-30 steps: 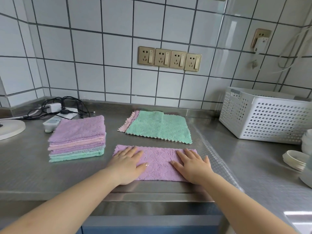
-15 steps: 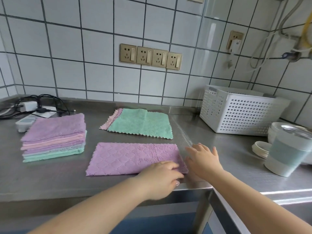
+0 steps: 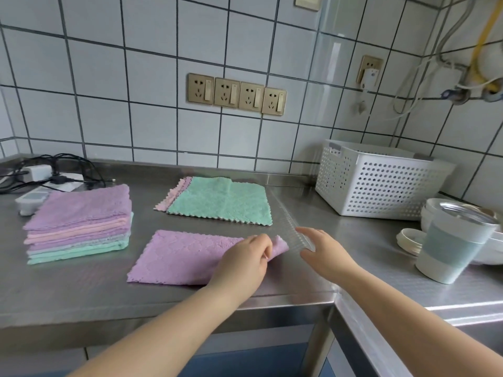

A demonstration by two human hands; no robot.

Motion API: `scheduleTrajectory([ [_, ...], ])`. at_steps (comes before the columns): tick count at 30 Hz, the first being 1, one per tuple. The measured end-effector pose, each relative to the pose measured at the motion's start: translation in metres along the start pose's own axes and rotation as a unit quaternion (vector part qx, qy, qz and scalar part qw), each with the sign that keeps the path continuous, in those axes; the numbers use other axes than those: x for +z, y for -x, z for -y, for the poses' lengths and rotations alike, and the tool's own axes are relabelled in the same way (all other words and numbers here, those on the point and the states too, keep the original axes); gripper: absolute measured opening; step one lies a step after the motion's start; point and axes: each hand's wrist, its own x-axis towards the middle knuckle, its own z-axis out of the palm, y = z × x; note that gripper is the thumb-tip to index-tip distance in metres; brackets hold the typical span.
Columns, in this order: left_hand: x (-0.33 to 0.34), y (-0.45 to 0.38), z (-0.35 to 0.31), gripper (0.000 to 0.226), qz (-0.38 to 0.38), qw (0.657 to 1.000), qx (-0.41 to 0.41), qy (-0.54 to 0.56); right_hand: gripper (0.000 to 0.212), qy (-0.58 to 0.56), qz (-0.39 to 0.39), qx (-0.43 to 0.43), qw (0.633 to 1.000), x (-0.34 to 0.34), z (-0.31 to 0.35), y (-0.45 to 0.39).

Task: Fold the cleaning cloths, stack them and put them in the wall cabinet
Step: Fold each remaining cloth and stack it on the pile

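Purple cloth point(image 3: 187, 257) right corner hidden under left hand point(image 3: 242, 263) — bowls point(image 3: 490, 251) cut off.

Two bare forearms come into view from the lower edge; no sleeve covers either of them up to the point where the picture cuts them off; the left hand point(image 3: 242, 265) and the right hand point(image 3: 325, 253) are bare too, without gloves; no ring, watch or bracelet shows on the wrists or on the fingers that can be seen; the fingernails look short and plain, but they are too small to tell about polish.
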Motion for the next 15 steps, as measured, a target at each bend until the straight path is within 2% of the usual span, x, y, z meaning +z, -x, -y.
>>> scheduleTrajectory([
  [3,-0.013,0.005,0.005,0.044,-0.053,0.985,-0.061,0.152,0.060,-0.143,0.008,0.004,0.990,0.004,0.009,0.000],
  [7,-0.029,0.017,0.016,0.043,-0.087,0.941,-0.132,0.300,0.057,-0.368,0.017,0.045,0.929,0.012,0.032,-0.007],
  [9,-0.038,0.025,0.024,0.038,-0.090,0.928,-0.156,0.325,0.050,-0.401,0.024,0.051,0.914,0.017,0.045,-0.013],
  [12,-0.058,0.041,0.041,0.031,-0.100,0.923,-0.179,0.325,0.036,-0.391,0.038,0.051,0.918,0.031,0.065,-0.025],
  [15,-0.078,0.056,0.060,0.024,-0.089,0.932,-0.197,0.292,0.010,-0.409,0.048,0.042,0.910,0.044,0.087,-0.036],
])
